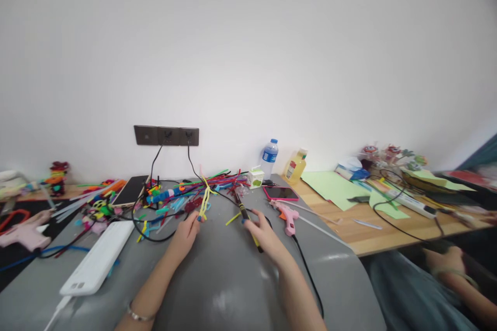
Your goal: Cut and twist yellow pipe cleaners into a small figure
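Observation:
My left hand (186, 235) is closed on a yellow pipe cleaner bundle (204, 202) at its lower end, on the grey table (229, 279). My right hand (264, 232) grips a black and yellow tool (245, 215) that lies slanted across the table, its tip toward the pile. A heap of colourful pipe cleaners and straws (194, 189) lies just beyond both hands. A loose yellow piece (233, 219) rests between the hands.
A pink glue gun (287, 215) with a black cord lies right of my right hand. A pink-cased phone (281, 193), water bottle (269, 158), juice bottle (295, 165), white power bank (97, 261) and wall sockets (166, 135) surround. Another person's arm (458, 274) is at the lower right.

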